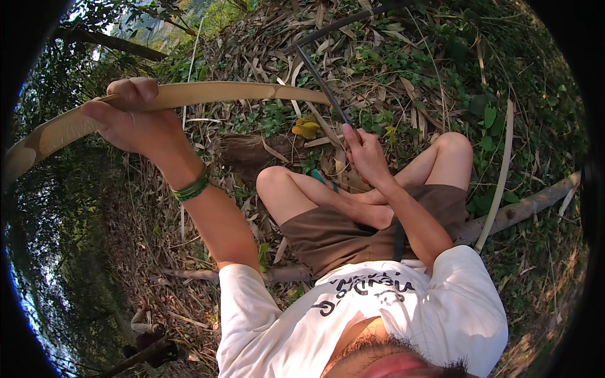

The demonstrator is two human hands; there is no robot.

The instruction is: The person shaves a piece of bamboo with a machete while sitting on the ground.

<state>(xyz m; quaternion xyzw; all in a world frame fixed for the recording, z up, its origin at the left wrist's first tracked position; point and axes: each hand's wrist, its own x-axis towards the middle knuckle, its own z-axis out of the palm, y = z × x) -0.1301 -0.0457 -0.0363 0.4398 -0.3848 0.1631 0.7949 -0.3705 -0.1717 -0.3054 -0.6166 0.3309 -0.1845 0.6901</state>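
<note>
High on the left, my left hand (140, 123) is closed around a long, pale bamboo strip (220, 92), with the thumb on the near side. The strip bows slightly and runs from the left rim toward the middle. My right hand (367, 154) grips a long, narrow, dark-bladed knife (320, 77), the thumb lying along it. The blade slants up and left from the fist and crosses the strip's right end; whether they touch, I cannot tell. Most of the handle is hidden in my fingers.
I sit cross-legged on leaf litter. A dark, bent bar (353, 20) meets the blade's far end; whether they join is unclear. Beyond my legs lies a broken log piece (252, 151). A pole (529, 205) and a thin pale strip (502, 170) lie to the right.
</note>
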